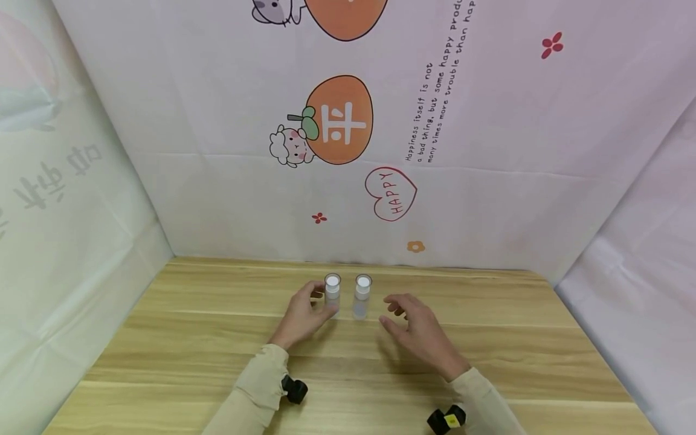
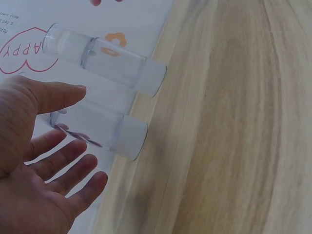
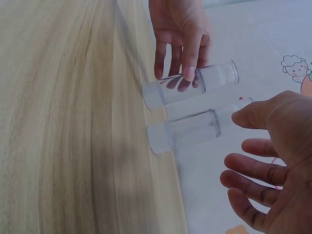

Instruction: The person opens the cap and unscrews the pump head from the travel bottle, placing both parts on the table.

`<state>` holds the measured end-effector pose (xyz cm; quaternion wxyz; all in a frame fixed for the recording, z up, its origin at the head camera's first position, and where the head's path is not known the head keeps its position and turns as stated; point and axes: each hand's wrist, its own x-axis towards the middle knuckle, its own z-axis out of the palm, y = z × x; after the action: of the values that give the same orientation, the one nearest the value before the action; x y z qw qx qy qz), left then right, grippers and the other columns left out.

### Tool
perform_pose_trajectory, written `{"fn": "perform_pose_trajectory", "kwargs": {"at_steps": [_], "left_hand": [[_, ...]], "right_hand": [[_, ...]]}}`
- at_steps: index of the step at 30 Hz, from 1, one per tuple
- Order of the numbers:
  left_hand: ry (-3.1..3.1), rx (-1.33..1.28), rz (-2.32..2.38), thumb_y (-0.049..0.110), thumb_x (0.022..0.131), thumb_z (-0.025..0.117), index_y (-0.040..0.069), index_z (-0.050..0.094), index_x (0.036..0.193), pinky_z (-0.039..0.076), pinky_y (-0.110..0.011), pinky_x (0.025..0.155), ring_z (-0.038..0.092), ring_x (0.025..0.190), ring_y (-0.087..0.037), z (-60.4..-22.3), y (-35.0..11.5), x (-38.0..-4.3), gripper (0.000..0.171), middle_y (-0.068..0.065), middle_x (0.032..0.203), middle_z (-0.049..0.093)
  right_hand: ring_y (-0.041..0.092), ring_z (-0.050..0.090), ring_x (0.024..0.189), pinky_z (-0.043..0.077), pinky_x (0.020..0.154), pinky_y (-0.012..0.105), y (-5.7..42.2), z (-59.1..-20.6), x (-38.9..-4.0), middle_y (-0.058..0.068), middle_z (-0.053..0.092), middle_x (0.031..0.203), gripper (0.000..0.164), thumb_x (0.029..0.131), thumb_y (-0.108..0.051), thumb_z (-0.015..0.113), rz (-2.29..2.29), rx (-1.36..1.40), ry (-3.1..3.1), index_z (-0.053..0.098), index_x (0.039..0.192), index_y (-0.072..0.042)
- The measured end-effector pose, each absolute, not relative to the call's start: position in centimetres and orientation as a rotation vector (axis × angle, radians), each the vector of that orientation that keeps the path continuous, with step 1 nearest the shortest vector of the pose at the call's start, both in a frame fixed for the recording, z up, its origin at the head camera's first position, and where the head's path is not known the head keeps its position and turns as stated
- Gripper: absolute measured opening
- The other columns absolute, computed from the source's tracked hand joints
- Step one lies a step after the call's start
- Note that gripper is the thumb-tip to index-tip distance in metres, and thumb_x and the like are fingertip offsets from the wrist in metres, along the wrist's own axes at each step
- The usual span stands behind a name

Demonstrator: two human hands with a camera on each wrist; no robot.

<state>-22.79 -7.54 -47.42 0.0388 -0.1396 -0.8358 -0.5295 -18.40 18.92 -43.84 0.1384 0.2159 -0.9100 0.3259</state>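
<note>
Two clear cylindrical bottles with white bases and clear caps stand upright side by side on the wooden table: a left bottle [image 1: 332,292] and a right bottle [image 1: 361,300]. My left hand [image 1: 302,315] is around the left bottle, thumb in front and fingers behind it. In the left wrist view those fingers [image 2: 80,173] are spread and loosely bent beside that bottle's white base [image 2: 130,138]. My right hand [image 1: 417,331] hovers to the right of the right bottle with thumb and fingers apart, holding nothing. The right wrist view shows its relaxed fingers [image 3: 253,168] near that bottle [image 3: 192,129].
The wooden table [image 1: 337,386] runs back to a white printed cloth [image 1: 478,211] hanging behind the bottles. More cloth hangs along the left side [image 1: 98,254] and the right side [image 1: 641,272]. Black devices are strapped at both wrists, over beige sleeves [image 1: 255,380].
</note>
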Motion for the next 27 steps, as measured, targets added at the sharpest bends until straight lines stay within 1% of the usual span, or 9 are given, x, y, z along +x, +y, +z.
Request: {"fn": "perform_pose_trajectory", "kwargs": {"at_steps": [7, 12, 15, 21, 27], "left_hand": [[-2.502, -0.370, -1.746, 0.011, 0.090, 0.078, -0.002, 0.057, 0.129, 0.049, -0.050, 0.101, 0.057, 0.117, -0.035, -47.8, -6.9, -22.9, 0.047, -0.017, 0.124, 0.061], [-2.461, -0.351, -1.786, 0.006, 0.089, 0.078, -0.004, 0.058, 0.129, 0.049, -0.050, 0.101, 0.059, 0.116, -0.036, -48.1, -6.4, -23.0, 0.046, -0.018, 0.122, 0.063], [-2.446, -0.331, -1.792, 0.003, 0.089, 0.078, -0.006, 0.058, 0.128, 0.050, -0.049, 0.100, 0.060, 0.115, -0.036, -48.2, -6.2, -23.1, 0.045, -0.019, 0.121, 0.063], [-2.431, -0.289, -1.811, -0.001, 0.087, 0.078, -0.005, 0.060, 0.126, 0.052, -0.046, 0.098, 0.061, 0.114, -0.036, -48.2, -6.0, -23.1, 0.043, -0.019, 0.120, 0.064], [-2.411, -0.294, -1.826, -0.001, 0.088, 0.077, -0.006, 0.061, 0.124, 0.053, -0.045, 0.097, 0.061, 0.113, -0.036, -47.9, -6.0, -23.0, 0.040, -0.020, 0.119, 0.064]], "right_hand": [[0.023, 0.065, 0.094, 0.056, 0.079, 0.041, 18.7, -44.0, -18.3, 0.008, 0.068, 0.104, 0.033, 0.090, -0.013, 0.079, 0.957, 0.627, -2.643, 0.067, 0.120, -0.005], [0.024, 0.066, 0.093, 0.056, 0.078, 0.046, 18.5, -44.0, -18.3, 0.005, 0.068, 0.100, 0.034, 0.090, -0.013, 0.080, 0.963, 0.643, -2.636, 0.067, 0.119, -0.004], [0.025, 0.066, 0.093, 0.056, 0.079, 0.047, 18.4, -44.1, -18.2, 0.006, 0.068, 0.101, 0.035, 0.090, -0.014, 0.079, 0.963, 0.651, -2.639, 0.066, 0.120, -0.002], [0.023, 0.066, 0.095, 0.056, 0.080, 0.045, 18.2, -44.0, -18.2, 0.007, 0.069, 0.103, 0.036, 0.091, -0.016, 0.078, 0.964, 0.650, -2.658, 0.066, 0.122, -0.003], [0.021, 0.065, 0.094, 0.056, 0.079, 0.041, 18.0, -43.9, -18.2, 0.008, 0.069, 0.104, 0.036, 0.091, -0.017, 0.078, 0.951, 0.656, -2.666, 0.066, 0.122, -0.004]]}}
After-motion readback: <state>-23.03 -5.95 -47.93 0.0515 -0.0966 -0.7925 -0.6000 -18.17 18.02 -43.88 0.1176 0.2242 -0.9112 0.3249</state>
